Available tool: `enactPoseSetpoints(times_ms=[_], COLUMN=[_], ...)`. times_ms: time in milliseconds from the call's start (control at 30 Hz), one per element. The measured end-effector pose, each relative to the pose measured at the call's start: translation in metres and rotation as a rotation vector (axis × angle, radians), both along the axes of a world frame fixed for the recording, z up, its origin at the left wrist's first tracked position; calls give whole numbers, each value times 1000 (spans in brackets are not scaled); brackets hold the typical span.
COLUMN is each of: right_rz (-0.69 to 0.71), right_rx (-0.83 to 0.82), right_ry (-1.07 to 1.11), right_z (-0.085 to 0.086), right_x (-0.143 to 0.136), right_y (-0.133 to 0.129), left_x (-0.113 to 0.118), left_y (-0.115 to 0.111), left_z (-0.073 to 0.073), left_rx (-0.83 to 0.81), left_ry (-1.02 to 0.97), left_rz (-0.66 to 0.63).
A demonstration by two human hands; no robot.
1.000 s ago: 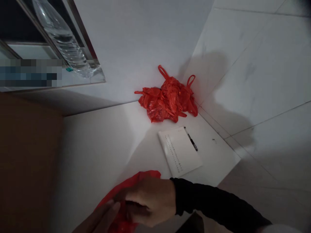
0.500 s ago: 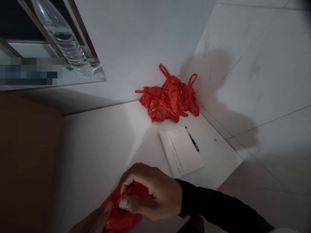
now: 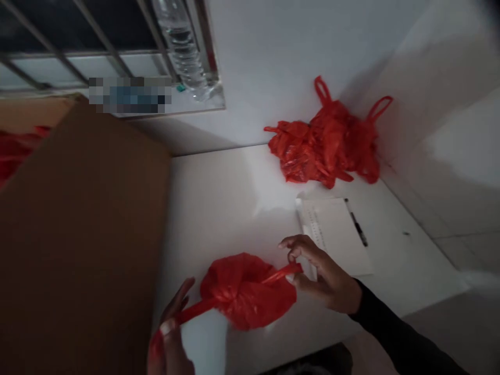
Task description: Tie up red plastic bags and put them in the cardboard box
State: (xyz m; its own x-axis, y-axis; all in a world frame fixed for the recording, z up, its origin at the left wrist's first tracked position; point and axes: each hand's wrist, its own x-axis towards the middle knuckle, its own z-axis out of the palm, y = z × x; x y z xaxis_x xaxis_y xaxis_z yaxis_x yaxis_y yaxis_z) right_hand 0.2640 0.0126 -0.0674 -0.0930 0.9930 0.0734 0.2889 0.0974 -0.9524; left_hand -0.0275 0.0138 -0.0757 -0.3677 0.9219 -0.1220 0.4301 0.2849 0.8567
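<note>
A red plastic bag [image 3: 250, 299], gathered and twisted at its middle, lies on the white table in front of me. My left hand [image 3: 174, 333] pinches one of its handles and stretches it out to the left. The other handle is between the thumb and fingers of my right hand [image 3: 322, 273], pulled toward the right. What the bag holds is hidden inside it. Just beyond my right hand is an open notebook [image 3: 339, 234], with a black pen [image 3: 358, 229] along its right side.
Several crumpled red bags [image 3: 328, 143] are heaped against the wall at the table's back. A cardboard box [image 3: 86, 234] stands at the left, with red plastic [image 3: 19, 151] inside. On the windowsill are a clear plastic bottle [image 3: 185, 52] and a blurred-out item [image 3: 130, 96].
My hands have moved apart, each drawing a handle outward, and the bag now shows whole between them. The view has swung left, bringing more of the box into sight.
</note>
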Motion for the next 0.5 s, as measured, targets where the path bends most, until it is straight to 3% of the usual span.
enactPoseSetpoints(times_ms=[67, 133, 233, 367, 500], right_rz=[58, 93, 102, 152, 169], right_rx=[-36, -58, 22, 233, 319], right_ry=[23, 35, -15, -331, -522], right_z=[-1, -7, -28, -61, -83], right_x=[-10, -28, -58, -81, -79], right_y=[3, 8, 7, -4, -10], left_x=[18, 36, 51, 53, 48], left_y=[0, 4, 9, 10, 7], left_z=[5, -1, -28, -68, -75], left_rx=[49, 127, 270, 343, 297], left_ry=[-105, -78, 128, 275, 382], left_rz=[-59, -178, -382, -465, -522])
